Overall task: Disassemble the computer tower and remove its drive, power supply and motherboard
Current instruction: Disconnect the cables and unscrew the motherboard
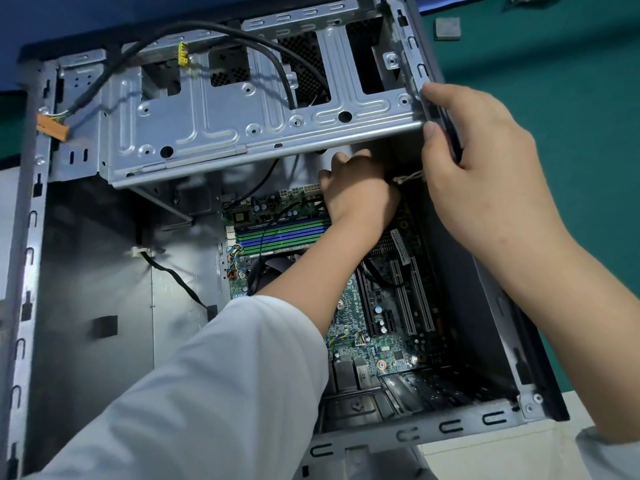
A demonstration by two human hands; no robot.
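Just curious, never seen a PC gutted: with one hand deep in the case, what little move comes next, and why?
Probably pull loose whatever the left hand is working at on the motherboard's top edge, under the drive cage. Its fingers are hidden, so I can't tell what it holds. The board sits in the case with small wires plugged in, and the right hand grips the case wall.

A green work surface carries the opened computer tower lying on its side, with a small grey square pad lying apart beyond the tower's far right corner.
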